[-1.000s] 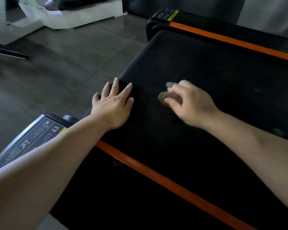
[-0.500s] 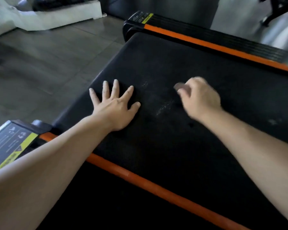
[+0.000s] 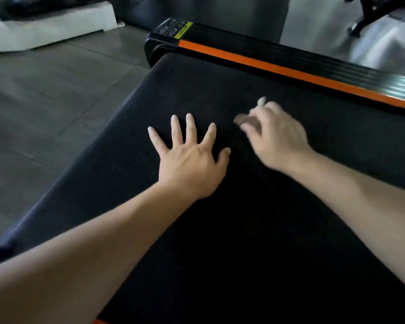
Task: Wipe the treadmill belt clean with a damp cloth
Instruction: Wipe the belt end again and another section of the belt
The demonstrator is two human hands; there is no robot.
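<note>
The black textured treadmill belt (image 3: 278, 218) fills most of the view. My left hand (image 3: 192, 160) lies flat on it with the fingers spread, palm down, near the belt's left edge. My right hand (image 3: 276, 136) is just to its right, blurred by motion, fingers curled round a small dark cloth (image 3: 244, 120) that pokes out in front of the knuckles and touches the belt. Most of the cloth is hidden under the hand.
An orange-striped black side rail (image 3: 290, 66) borders the belt's far side, ending in a black end cap with a yellow label (image 3: 171, 31). Grey floor tiles (image 3: 45, 101) lie to the left. A white foam block (image 3: 49, 31) sits at the far left; a black stand (image 3: 372, 15) top right.
The view has shifted further over the belt, so the near orange rail and label have dropped out. My right hand with the cloth has moved left, closer to the left hand, which stays flat.
</note>
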